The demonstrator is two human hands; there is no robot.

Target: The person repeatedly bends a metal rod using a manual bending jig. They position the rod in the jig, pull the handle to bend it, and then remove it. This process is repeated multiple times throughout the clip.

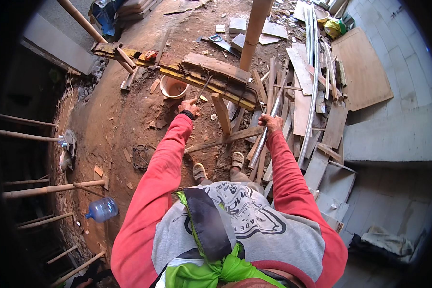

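My left hand (189,106) is closed on a thin metal rod (204,87) that rises at a slant to a rough wooden beam with yellow-painted edges (177,72). A loose plank (213,66) lies along that beam. My right hand (272,122) is closed on another thin rod (260,103) near the beam's right end, close beside a long silver tube (258,153). A short wooden post (222,114) stands below the beam, and a slanting board (211,143) lies under my hands. A pink bucket (170,91) sits left of my left hand.
Upright bamboo poles (249,43), a handsaw (221,43) and rubble lie ahead. A heap of planks and tubes (302,72) and a plywood sheet (362,72) fill the right. At left are a water jug (102,210) and bamboo rungs (53,191) over a dark drop.
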